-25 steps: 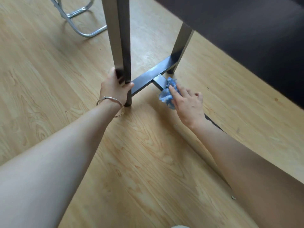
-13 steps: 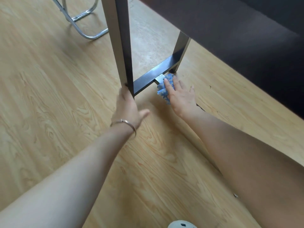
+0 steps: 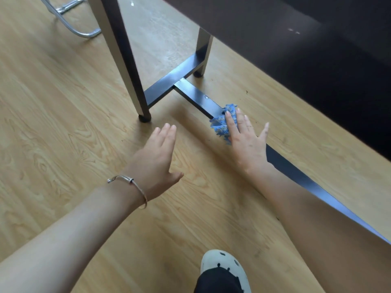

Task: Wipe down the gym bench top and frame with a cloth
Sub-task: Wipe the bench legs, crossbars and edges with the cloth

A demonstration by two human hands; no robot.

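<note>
Gym bench: frame wipe under way, low floor rail in hand.
Right hand [image 3: 245, 142] lies flat with straight fingers, pressing the blue cloth [image 3: 221, 124] onto the dark long rail [image 3: 196, 96] below the bench top [image 3: 296, 60]. Left hand [image 3: 156, 157] is spread and empty over the wood floor [image 3: 63, 102], near the front leg [image 3: 127, 66]. Next move, by judgement: slide the cloth along the rail under steady pressure. Containers: none in view.

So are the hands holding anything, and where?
Nothing is gripped. The right hand presses the blue cloth onto the low frame bar, straight fingers on top. The left hand is empty.
</note>
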